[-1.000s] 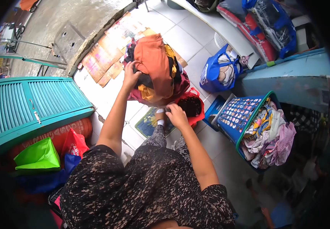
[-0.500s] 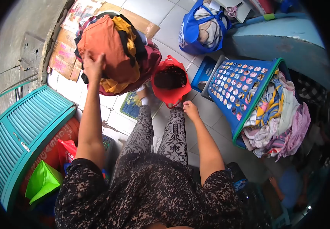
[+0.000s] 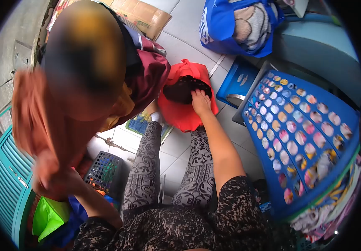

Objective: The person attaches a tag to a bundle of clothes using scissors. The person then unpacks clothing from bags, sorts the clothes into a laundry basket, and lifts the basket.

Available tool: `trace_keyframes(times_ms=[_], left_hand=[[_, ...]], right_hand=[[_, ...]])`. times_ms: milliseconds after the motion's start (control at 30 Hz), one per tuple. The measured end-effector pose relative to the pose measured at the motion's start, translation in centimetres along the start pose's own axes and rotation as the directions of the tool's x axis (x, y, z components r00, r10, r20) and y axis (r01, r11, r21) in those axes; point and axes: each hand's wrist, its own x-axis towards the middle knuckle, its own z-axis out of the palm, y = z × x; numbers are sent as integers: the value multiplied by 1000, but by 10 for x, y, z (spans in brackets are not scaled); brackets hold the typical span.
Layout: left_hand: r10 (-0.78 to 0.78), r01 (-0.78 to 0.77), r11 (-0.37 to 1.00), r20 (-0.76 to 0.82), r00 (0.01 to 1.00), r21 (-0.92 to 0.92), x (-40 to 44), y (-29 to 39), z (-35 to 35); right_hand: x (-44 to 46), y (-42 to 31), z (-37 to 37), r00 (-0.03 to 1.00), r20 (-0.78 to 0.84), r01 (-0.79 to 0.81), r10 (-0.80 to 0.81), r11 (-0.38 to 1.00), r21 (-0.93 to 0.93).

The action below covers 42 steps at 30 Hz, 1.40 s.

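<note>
My left hand [image 3: 49,175], smeared by motion, is closed on an orange garment [image 3: 36,113] stretched out at the left. Beside it stands a tall pile of clothes with a maroon garment [image 3: 152,79] on its near side; a blurred patch hides much of the pile. My right hand [image 3: 201,101] reaches into the mouth of a red bag [image 3: 180,115]. Its fingers look slightly apart and rest on dark spotted cloth [image 3: 182,88] inside the bag. The bag stands on the floor in front of my legs.
A blue perforated laundry basket [image 3: 293,138] full of clothes leans at the right. Behind it are a blue bag [image 3: 218,29] with folded cloth and a blue box [image 3: 237,81]. At the left are a teal slatted door [image 3: 7,184], a green bag [image 3: 51,215] and a grey basket [image 3: 105,169].
My left hand has taken the orange garment from the top of the pile and drawn it down and left. My right hand has moved from beside the red bag into its mouth.
</note>
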Motion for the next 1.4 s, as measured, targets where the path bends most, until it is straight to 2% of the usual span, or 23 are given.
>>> trace_keyframes(times_ms=[33, 67, 133, 167, 200, 233, 267, 300, 333, 400, 500, 600, 700, 733, 767, 800, 867, 967, 1033, 1100, 1233, 1300, 1400], left_hand=[[3, -4, 1000, -48, 999, -22, -14, 12, -15], [-143, 145, 949, 27, 989, -279, -18, 32, -15], [-424, 414, 575, 176, 889, -706, -27, 72, -15], [-391, 436, 467, 262, 882, -769, -26, 82, -9], [-398, 501, 249, 385, 833, -829, -28, 88, -8], [-375, 550, 15, 505, 777, -835, -30, 89, -9], [-142, 563, -195, 591, 794, -803, -38, 76, -7], [-40, 652, -397, 721, 691, -646, -48, 77, -13], [206, 872, 44, 859, 469, -487, -74, 63, -32], [347, 931, 233, 919, 189, -279, -70, 84, -26], [356, 948, 311, 933, -50, -68, -101, 96, -21], [432, 993, 119, 902, -25, -29, -139, 104, -16], [469, 981, -63, 874, -131, 181, -140, 126, -9], [497, 984, -110, 865, -69, 142, -127, 136, -10], [557, 933, -219, 821, -122, 287, -103, 147, -19], [576, 991, -114, 817, 3, 77, -64, 152, -31], [598, 963, 218, 801, -3, -160, -42, 158, -45], [569, 819, 202, 745, 347, -536, -39, 155, -58], [573, 772, 143, 688, 446, -620, -33, 145, -62], [629, 805, 152, 684, 369, -574, -6, 129, -73], [667, 814, 31, 619, 415, -579, -7, 116, -77], [581, 923, -101, 731, 358, -371, -4, 105, -77], [562, 938, -322, 772, 298, -127, -5, 83, -61]], right_hand=[[10, 3, 14, 998, -57, 16, -19, 998, -63], [20, 6, 26, 993, -112, 30, -44, 992, -126], [34, 12, 41, 990, -133, -9, -42, 934, -357], [40, 14, 49, 989, -142, -25, -46, 885, -464], [47, 20, 53, 980, 196, 79, 10, 893, -443], [52, 21, 56, 981, 195, 77, 4, 911, -405], [54, 21, 55, 981, 195, 76, -3, 928, -365], [53, 22, 50, 981, 195, 76, -12, 942, -326], [31, 22, 33, 969, -89, 210, -230, 959, -191], [7, 18, 27, 991, -25, 130, -128, 987, 98], [-36, -3, -15, 998, -59, 33, -10, 912, 409], [-87, -30, -64, 983, -77, -90, 170, 792, 604], [-145, -65, -133, 969, -118, -47, 217, 631, 774], [-164, -84, -160, 969, -61, -60, 241, 464, 884], [-182, -100, -179, 968, 5, -77, 250, 278, 958], [-197, -108, -178, 967, 15, -83, 256, 258, 963], [-219, -132, -203, 973, 17, -40, 229, 97, 994], [-238, -157, -250, 949, 222, -87, 222, -495, 865], [-239, -145, -226, 944, 177, -73, 278, -348, 935], [-246, -163, -247, 947, 172, -107, 270, -239, 965], [-240, -151, -232, 964, 86, 10, 251, -357, 934], [-242, -155, -258, 942, 28, 130, 335, -440, 889], [-240, -129, -263, 794, -79, 283, 603, -251, 926]])
